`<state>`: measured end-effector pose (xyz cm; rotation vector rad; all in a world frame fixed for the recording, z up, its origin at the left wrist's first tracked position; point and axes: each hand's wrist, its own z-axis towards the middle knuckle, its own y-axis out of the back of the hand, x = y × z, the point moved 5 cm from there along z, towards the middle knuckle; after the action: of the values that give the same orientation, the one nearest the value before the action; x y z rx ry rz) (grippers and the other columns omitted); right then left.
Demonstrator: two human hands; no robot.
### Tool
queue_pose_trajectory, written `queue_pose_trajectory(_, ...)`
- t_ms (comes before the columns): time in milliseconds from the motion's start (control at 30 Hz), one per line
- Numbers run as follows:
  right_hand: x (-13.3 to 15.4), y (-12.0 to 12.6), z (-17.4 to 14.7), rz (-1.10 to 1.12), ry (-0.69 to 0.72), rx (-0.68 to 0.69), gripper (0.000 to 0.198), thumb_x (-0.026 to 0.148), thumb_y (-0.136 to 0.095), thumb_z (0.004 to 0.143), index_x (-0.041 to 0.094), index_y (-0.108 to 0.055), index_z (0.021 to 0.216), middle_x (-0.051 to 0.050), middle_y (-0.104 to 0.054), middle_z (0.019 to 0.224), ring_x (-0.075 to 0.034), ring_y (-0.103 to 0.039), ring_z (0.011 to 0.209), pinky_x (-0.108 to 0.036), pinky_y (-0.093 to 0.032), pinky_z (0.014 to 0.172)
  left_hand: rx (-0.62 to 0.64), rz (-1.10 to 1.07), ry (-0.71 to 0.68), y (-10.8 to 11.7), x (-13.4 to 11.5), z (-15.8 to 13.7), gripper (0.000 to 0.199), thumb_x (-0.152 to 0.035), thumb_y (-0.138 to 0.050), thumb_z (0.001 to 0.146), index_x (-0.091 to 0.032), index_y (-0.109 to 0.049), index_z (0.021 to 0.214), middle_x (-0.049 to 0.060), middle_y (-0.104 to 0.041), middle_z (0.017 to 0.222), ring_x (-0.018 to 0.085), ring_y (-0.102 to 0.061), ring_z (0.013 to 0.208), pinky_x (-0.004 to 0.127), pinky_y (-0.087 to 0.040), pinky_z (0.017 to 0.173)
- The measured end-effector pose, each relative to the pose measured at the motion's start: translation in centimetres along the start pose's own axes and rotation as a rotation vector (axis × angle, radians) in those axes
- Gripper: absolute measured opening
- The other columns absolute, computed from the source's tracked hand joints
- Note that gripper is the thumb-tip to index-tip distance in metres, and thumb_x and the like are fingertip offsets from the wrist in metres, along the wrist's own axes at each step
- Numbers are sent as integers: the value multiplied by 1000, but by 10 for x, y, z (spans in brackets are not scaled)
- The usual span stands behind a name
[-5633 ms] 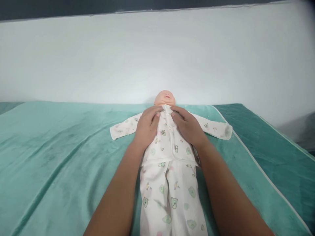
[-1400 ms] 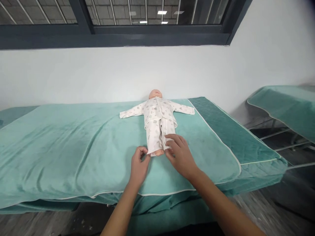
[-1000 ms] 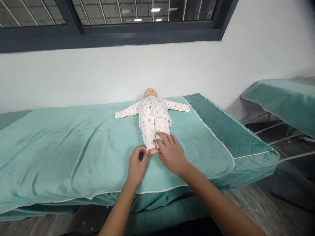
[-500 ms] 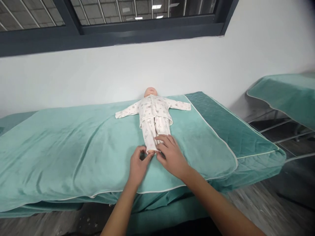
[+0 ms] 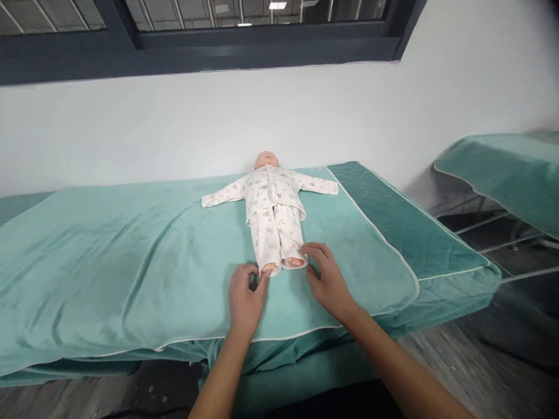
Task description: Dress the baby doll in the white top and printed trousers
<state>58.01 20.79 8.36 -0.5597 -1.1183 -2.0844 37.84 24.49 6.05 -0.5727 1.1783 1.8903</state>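
Observation:
A baby doll (image 5: 266,159) lies on its back on the bed, arms spread. It wears a white printed long-sleeved top (image 5: 273,189) and matching trousers (image 5: 264,233), and its toes show at both leg openings. My left hand (image 5: 245,297) is at the cuff of the leg on the left, thumb and forefinger closed on the hem. Beside the other cuff is my right hand (image 5: 329,285), with thumb and fingers apart and fingertips at the cloth's edge.
A light green blanket (image 5: 183,308) with white piping covers most of the bed. Darker quilted bedding (image 5: 406,227) shows at the right. Behind stand a white wall (image 5: 174,128) and a barred window (image 5: 262,49). Another green-covered bed (image 5: 510,169) is at the right.
My right hand has moved right, from between the trouser legs to the outer side of the right-hand cuff. That foot opening now shows. My left hand stays at the other cuff.

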Motion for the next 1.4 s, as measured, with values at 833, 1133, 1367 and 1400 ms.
queue_pose_trajectory(833, -17, -1, -1, -4, -106, 32, 31, 26, -63, 86, 22, -57, 116, -7, -60, 105, -20, -60, 94, -35, -55, 78, 16, -84, 39, 6, 0, -7, 6, -23, -53, 90, -21, -56, 94, 3, -61, 91, 17, -59, 87, 32, -47, 82)
queue_pose_trajectory(1133, -49, 25, 0, 93, -239, 144, 33, 39, -66, 84, 21, -61, 111, -5, -65, 100, -19, -62, 85, -37, -54, 78, -139, 66, -56, 67, 39, -35, 16, -22, -53, 91, -21, -59, 106, 7, -62, 105, 20, -59, 104, 38, -48, 95)
queue_pose_trajectory(1367, -81, 41, 26, 243, -466, 35, 36, 51, -57, 86, 21, -63, 105, -5, -67, 95, -19, -63, 78, -36, -52, 78, -451, 316, 188, 177, 116, -69, 18, -29, -55, 85, -20, -57, 100, 9, -61, 114, 26, -58, 113, 45, -45, 101)
queue_pose_trajectory(1400, -84, 41, 27, 234, -480, 36, 37, 52, -58, 85, 21, -63, 104, -5, -67, 94, -19, -63, 78, -36, -51, 78, -474, 335, 295, 195, 133, -80, 23, -29, -52, 83, -19, -56, 104, 11, -60, 117, 27, -58, 114, 45, -48, 96)
